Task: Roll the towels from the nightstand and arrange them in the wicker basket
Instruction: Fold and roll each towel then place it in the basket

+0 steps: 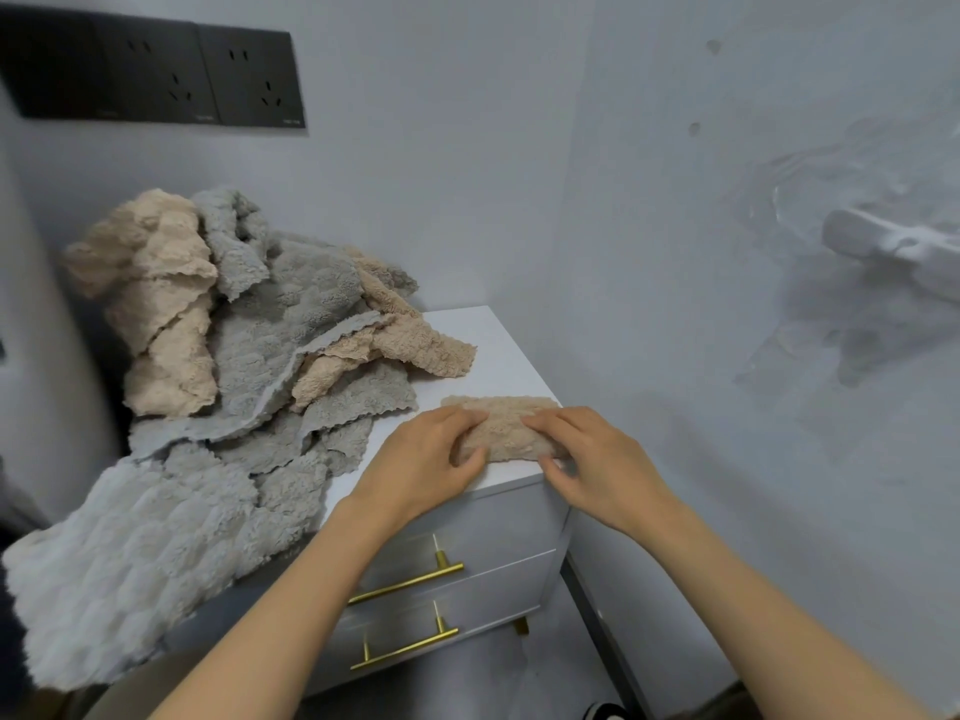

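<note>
Both hands, left [426,459] and right [589,459], pinch the beige towel [506,426]; we should roll it tight, edges level, on the nightstand [488,340].

Black socket panel [156,75] top left, several plates side by side in one row, mounted on pale grey wall [467,174]. Far right of panel and lower: white wall fixture [893,252], blurred, type unclear. Between panel and fixture: two small dark marks [714,45], [694,128] on the wall. Below fixture: rough patchy plaster area [831,330]. Far below panel, bottom edge: dark shoe tip [605,711], cut off by frame.
</note>
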